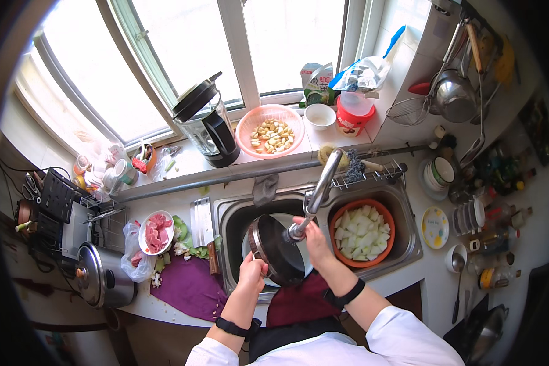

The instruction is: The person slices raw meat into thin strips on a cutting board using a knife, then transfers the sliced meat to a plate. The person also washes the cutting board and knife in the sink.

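My left hand [252, 274] grips the rim of a dark round pan [279, 256], tilted over the left basin of a steel double sink. A pale basin [307, 265] sits beneath it. My right hand [314, 242] is at the spray head of a chrome faucet [318, 187], beside the pan's far edge; its fingertips are partly hidden behind the spout. The spray head points into the pan. In the right sink basin stands an orange bowl [392, 231] of cut pale vegetable pieces [362, 232].
Left of the sink lie a cleaver [202, 224], a purple cloth [187, 288] and a plate of raw meat [157, 232]. On the sill stand a blender jug [210, 128] and a pink basket [244, 137] of garlic cloves. Dishes and bottles fill the right counter.
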Motion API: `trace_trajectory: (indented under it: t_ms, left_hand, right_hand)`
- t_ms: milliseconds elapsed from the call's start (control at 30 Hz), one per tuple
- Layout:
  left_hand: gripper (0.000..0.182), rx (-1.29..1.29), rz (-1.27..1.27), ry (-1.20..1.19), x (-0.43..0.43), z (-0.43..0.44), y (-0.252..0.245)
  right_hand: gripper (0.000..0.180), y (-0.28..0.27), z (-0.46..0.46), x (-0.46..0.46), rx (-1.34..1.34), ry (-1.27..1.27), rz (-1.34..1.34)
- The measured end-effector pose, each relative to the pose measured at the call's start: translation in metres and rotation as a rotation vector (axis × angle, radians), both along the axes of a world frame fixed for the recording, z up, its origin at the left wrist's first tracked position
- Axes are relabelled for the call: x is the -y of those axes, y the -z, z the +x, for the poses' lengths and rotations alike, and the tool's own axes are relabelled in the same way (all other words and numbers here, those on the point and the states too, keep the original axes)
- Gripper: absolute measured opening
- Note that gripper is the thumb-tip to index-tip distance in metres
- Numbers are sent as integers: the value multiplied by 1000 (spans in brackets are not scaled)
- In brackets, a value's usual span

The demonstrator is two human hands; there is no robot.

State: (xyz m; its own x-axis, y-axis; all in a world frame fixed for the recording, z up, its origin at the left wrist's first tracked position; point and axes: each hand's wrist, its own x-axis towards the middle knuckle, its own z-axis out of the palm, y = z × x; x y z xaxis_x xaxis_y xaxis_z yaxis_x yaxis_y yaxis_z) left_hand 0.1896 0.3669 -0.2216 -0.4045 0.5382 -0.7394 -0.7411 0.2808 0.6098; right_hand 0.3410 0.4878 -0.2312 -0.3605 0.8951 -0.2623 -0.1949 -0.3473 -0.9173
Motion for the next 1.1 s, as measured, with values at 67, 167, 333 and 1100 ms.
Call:
trace_trajectory:
  t_ms: [67,167,333,1100]
  left_hand:
    - [49,11,-13,-6,-11,9,3]
    - [49,5,-3,8,-23,21,6]
    - [47,-26,-21,-18,-26,37,7]
    - [59,-33,-37,-66,0,31,13]
  right_hand:
    - [35,-10,3,17,-111,-66,-139]
    - [27,-14,-11,20,-303,26,-285]
    - [25,-10,-35,-10,-471,141,-214]
    - [25,-11,-29,-5,-542,83,-257]
